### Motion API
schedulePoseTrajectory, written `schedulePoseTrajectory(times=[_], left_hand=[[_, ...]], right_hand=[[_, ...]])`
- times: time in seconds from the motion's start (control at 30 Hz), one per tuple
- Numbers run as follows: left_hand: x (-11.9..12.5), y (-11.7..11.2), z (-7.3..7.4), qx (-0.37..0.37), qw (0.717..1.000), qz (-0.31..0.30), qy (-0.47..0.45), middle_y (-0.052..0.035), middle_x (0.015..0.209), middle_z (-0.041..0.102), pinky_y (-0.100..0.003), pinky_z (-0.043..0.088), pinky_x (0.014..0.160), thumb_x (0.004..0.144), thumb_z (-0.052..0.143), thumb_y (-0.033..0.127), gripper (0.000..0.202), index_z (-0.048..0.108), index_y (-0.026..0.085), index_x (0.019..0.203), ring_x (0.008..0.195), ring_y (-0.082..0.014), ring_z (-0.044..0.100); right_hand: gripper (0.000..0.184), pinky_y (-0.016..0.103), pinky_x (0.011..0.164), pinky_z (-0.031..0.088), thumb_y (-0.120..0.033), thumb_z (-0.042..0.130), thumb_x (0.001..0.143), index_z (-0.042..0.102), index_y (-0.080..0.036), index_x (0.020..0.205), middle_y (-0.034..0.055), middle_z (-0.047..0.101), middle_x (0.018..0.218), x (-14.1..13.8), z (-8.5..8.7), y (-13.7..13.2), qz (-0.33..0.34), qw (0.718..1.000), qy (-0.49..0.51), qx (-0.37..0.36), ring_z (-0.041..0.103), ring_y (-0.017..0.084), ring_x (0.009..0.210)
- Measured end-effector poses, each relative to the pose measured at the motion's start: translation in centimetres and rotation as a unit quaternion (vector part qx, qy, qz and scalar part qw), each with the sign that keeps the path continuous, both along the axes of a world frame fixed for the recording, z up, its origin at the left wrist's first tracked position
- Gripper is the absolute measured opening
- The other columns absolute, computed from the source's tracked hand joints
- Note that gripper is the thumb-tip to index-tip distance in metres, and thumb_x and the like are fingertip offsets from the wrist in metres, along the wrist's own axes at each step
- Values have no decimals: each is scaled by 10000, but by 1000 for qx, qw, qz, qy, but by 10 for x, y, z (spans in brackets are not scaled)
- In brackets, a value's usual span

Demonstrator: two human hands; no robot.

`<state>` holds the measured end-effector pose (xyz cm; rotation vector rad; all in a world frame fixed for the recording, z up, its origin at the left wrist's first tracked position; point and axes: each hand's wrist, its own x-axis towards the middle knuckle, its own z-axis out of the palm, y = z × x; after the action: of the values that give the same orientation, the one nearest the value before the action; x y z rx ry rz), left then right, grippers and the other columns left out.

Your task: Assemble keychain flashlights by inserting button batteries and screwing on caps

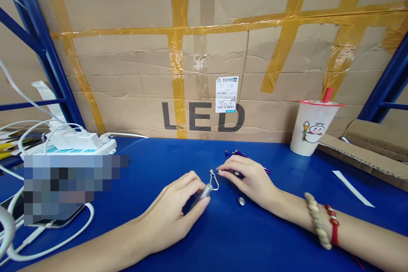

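Note:
My left hand (178,212) rests on the blue table (223,242) with its fingers curled round a small silver metal cylinder (202,193) that carries a carabiner clip (213,179) at its far end. My right hand (250,178) lies just right of the clip, thumb and forefinger pinched on a tiny silver piece (219,171). A small round silver cap (241,201) lies loose on the table below my right hand. Purple pens (234,153) sit behind my right hand, partly hidden. My right wrist wears a bead bracelet and a red cord.
A taped cardboard wall marked LED (204,114) closes the back. A lidded drink cup with a red straw (314,127) stands at the right. A white power strip with chargers (79,141) and cables, plus a phone (54,221), fill the left. Flat cardboard (366,153) lies far right.

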<state>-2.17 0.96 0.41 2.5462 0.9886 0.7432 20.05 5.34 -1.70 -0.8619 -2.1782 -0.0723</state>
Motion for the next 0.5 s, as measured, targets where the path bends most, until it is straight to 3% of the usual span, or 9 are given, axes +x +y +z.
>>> schedulePoseTrajectory(times=[0.23,0.5], left_hand=[[0,5,-6,37,999,-14,19,-27,853,576,-253,441,730,934,376,298,215,565,198,910,784,-141,528],[-1,7,-6,34,998,-38,38,-6,827,610,-233,432,709,940,379,313,226,582,216,963,753,-130,543]], right_hand=[[123,236,680,490,-201,548,867,637,-186,951,28,679,827,-9,6,-19,81,989,35,118,618,120,766],[97,208,639,471,-215,572,855,639,-166,905,28,655,772,-9,7,-20,147,980,8,133,607,102,730]])
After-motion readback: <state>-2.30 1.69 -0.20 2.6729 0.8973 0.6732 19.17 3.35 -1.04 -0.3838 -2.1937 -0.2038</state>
